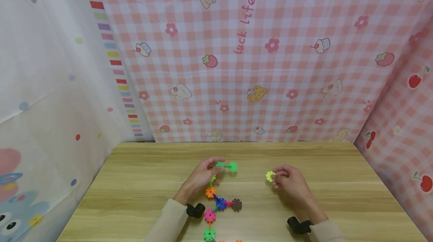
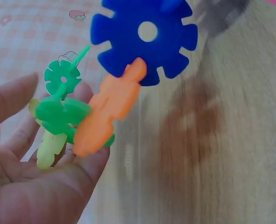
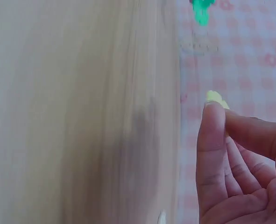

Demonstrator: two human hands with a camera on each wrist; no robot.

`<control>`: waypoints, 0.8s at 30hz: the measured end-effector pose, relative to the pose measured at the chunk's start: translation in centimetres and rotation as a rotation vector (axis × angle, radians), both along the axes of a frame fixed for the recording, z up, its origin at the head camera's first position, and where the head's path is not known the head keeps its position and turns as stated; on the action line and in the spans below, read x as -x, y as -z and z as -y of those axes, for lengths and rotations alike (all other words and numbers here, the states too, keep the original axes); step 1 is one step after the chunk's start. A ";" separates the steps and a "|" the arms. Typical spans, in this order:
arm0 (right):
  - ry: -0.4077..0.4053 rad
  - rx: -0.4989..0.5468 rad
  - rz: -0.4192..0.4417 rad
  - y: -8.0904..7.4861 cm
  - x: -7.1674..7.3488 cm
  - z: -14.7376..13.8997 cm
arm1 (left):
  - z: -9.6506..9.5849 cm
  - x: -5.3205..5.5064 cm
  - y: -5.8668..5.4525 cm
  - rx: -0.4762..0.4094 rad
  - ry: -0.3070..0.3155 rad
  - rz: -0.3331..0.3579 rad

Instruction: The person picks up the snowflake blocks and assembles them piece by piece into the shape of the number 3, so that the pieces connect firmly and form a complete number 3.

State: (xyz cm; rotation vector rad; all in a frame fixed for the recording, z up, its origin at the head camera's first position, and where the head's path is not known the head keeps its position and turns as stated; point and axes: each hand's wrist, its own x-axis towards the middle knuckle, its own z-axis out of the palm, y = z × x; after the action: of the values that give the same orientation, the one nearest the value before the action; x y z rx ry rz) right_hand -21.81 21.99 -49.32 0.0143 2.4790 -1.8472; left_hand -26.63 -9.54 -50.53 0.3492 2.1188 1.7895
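My left hand (image 1: pixel 201 175) grips the upper end of a chain of notched plastic snowflake discs. A green disc (image 1: pixel 233 167) sticks out to the right of its fingertips. Closer to me along the chain come an orange disc (image 1: pixel 210 192), a blue disc (image 1: pixel 221 203), a brown disc (image 1: pixel 236 204) on a side branch, and a pink disc (image 1: pixel 210 215). The left wrist view shows an orange disc (image 2: pixel 110 109) slotted into a large blue disc (image 2: pixel 123 42), beside the curled fingers. My right hand (image 1: pixel 292 182) pinches a single yellow disc (image 1: pixel 270 176) between thumb and fingers, apart from the chain.
The chain continues towards me with another green disc (image 1: pixel 209 233) and orange discs (image 1: pixel 238 241) cut off by the frame's bottom edge. A wooden table (image 1: pixel 338 182) lies under both hands. Behind it hangs a pink checked cloth (image 1: pixel 236 114). Black wrist cameras (image 1: pixel 299 226) sit on both wrists.
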 end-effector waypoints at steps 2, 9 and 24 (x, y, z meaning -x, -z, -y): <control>-0.005 0.023 -0.004 -0.1 0.2 1.1 | 0.0 0.0 0.0 0.015 0.003 -0.019; 0.003 0.071 -0.018 -0.2 0.6 4.7 | 0.1 0.0 -0.5 0.053 0.046 -0.044; 0.048 0.054 -0.063 0.7 0.8 8.4 | -0.1 -0.5 -1.2 0.092 0.115 -0.072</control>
State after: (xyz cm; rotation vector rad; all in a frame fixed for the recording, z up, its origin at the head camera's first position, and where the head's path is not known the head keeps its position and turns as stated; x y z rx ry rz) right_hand -22.60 13.62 -50.02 0.0135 2.4903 -1.9625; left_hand -26.17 -9.45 -49.34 0.5074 2.1738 1.6326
